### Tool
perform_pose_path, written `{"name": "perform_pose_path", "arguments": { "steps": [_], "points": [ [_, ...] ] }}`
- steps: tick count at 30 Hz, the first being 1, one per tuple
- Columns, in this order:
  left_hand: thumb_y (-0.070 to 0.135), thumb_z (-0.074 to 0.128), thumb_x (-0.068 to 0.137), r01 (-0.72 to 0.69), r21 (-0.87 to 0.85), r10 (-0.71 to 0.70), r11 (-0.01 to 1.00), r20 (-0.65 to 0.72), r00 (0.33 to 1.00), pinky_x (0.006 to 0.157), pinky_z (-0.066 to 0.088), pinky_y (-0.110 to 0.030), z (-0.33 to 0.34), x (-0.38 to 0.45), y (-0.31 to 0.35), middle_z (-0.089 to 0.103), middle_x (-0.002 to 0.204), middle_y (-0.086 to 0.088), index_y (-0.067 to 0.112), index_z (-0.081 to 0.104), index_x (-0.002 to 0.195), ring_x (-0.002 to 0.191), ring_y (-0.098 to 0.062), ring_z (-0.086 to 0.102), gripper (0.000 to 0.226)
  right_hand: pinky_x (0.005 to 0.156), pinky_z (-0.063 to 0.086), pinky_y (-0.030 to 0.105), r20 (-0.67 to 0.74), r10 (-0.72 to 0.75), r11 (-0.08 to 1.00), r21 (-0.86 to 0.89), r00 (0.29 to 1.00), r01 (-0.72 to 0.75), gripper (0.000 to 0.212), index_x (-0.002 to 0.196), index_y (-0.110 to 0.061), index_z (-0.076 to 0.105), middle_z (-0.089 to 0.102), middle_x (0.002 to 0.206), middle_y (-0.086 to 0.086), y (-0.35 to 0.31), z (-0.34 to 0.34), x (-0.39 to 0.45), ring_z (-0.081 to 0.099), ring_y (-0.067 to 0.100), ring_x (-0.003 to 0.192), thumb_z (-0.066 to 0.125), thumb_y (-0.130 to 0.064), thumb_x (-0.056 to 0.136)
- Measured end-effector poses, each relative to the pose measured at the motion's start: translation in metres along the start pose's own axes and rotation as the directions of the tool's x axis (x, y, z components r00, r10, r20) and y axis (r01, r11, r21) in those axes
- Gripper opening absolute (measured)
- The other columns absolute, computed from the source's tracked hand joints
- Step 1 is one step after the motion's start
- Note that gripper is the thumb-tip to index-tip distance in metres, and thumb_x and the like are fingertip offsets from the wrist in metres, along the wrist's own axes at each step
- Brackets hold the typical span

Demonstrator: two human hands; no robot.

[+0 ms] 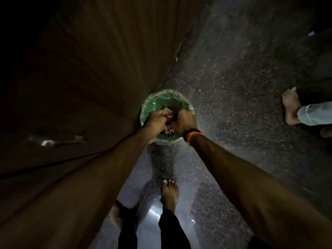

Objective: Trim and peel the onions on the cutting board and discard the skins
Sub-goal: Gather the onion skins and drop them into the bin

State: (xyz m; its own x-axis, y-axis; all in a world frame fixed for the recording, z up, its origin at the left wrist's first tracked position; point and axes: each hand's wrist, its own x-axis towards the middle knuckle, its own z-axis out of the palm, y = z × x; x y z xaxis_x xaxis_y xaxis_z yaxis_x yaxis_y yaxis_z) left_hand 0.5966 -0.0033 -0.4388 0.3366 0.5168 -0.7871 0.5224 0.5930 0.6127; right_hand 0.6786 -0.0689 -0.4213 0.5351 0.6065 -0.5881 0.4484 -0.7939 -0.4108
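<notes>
Both hands together over a round bin lined with thin green plastic, left hand and right hand pinching reddish onion skins, speckled stone floor beyond, wooden panel left of them, another person's bare foot far right.

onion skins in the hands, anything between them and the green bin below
Nothing visible does. Both the left hand and the right hand hold the onion skins directly above the open mouth of the bin, whose green liner has no lid; more skins already lie inside.
</notes>
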Motion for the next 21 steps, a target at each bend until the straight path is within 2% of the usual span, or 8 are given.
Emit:
{"name": "perform_pose_path", "arguments": {
  "steps": [2,5,8,11,14,17,18,21],
  "points": [
    [-0.003,0.042,0.102,0.019,0.005,-0.019,1.000,0.021,1.000,0.045,0.051,-0.017,0.002,0.009,-0.004,0.062,0.094,-0.010,0.007,0.060,0.116,0.065,-0.011,0.062,0.025,0.089,0.051,0.042,0.027,-0.001,1.000,-0.006,1.000,0.001,0.035,0.111,-0.003,0.068,0.069,0.111,0.023,0.007,0.010,0.018,0.063,0.041,0.105,0.065,-0.029,0.087],
    [-0.002,0.040,0.101,0.014,0.119,-0.022,0.993,0.064,0.998,0.053,0.049,-0.018,-0.001,0.027,-0.010,0.063,0.098,-0.006,0.007,0.057,0.129,0.069,-0.008,0.057,0.034,0.089,0.051,0.039,0.075,0.001,1.000,0.001,0.997,-0.001,0.037,0.111,-0.006,0.069,0.069,0.111,0.021,0.018,0.017,0.037,0.063,0.039,0.105,0.065,-0.034,0.086],
    [0.000,0.044,0.099,-0.004,0.190,-0.001,0.982,0.026,1.000,0.044,0.040,-0.011,-0.006,0.030,-0.012,0.059,0.069,0.004,0.005,0.062,0.125,0.051,0.000,0.053,0.031,0.089,0.051,0.041,0.040,-0.001,1.000,-0.018,0.999,0.002,0.038,0.113,-0.007,0.068,0.068,0.112,0.021,0.025,0.015,0.040,0.062,0.039,0.107,0.061,-0.035,0.088],
    [0.004,0.052,0.098,0.013,0.213,-0.021,0.977,0.034,0.999,0.052,0.048,-0.011,-0.011,0.016,-0.004,0.065,0.082,-0.004,0.003,0.065,0.118,0.074,-0.014,0.060,0.024,0.093,0.050,0.046,-0.005,-0.007,0.997,-0.078,1.000,0.007,0.032,0.110,-0.001,0.066,0.067,0.113,0.023,0.023,0.003,0.031,0.061,0.042,0.108,0.057,-0.025,0.092],
    [0.013,0.068,0.082,-0.016,0.323,0.012,0.946,0.013,1.000,0.085,0.057,-0.028,-0.016,0.007,-0.001,0.074,0.094,-0.011,0.012,0.072,0.092,0.088,-0.023,0.067,0.011,0.087,0.050,0.046,-0.054,-0.039,0.991,-0.129,0.998,0.032,0.029,0.104,-0.002,0.068,0.069,0.107,0.021,0.014,-0.012,0.018,0.064,0.041,0.103,0.055,-0.025,0.093],
    [0.021,0.066,0.080,-0.025,0.414,0.029,0.910,-0.005,1.000,0.068,0.058,-0.022,-0.017,-0.018,0.015,0.068,0.056,-0.005,0.015,0.066,0.069,0.058,-0.016,0.069,0.012,0.091,0.048,0.044,-0.010,-0.083,0.977,-0.198,0.997,0.079,0.031,0.106,-0.003,0.068,0.069,0.111,0.020,-0.006,-0.028,0.001,0.063,0.039,0.106,0.054,-0.027,0.094],
    [0.021,0.067,0.078,-0.059,0.442,0.070,0.895,-0.007,0.998,0.065,0.058,-0.023,-0.014,-0.027,0.019,0.066,0.053,-0.003,0.016,0.064,0.068,0.057,-0.016,0.068,0.011,0.092,0.048,0.043,0.026,-0.089,0.977,-0.193,0.996,0.092,0.032,0.108,-0.005,0.068,0.068,0.113,0.019,-0.010,-0.031,-0.006,0.063,0.038,0.107,0.057,-0.030,0.092],
    [0.018,0.071,0.074,-0.136,0.531,0.153,0.837,0.011,0.988,0.087,0.056,-0.038,-0.013,-0.072,0.045,0.074,0.094,-0.013,0.011,0.073,0.091,0.094,-0.027,0.069,0.018,0.089,0.051,0.041,0.022,-0.110,0.981,-0.157,0.994,0.112,0.034,0.111,-0.011,0.068,0.068,0.114,0.017,-0.030,-0.047,-0.033,0.064,0.037,0.106,0.063,-0.034,0.086]
  ]
}}
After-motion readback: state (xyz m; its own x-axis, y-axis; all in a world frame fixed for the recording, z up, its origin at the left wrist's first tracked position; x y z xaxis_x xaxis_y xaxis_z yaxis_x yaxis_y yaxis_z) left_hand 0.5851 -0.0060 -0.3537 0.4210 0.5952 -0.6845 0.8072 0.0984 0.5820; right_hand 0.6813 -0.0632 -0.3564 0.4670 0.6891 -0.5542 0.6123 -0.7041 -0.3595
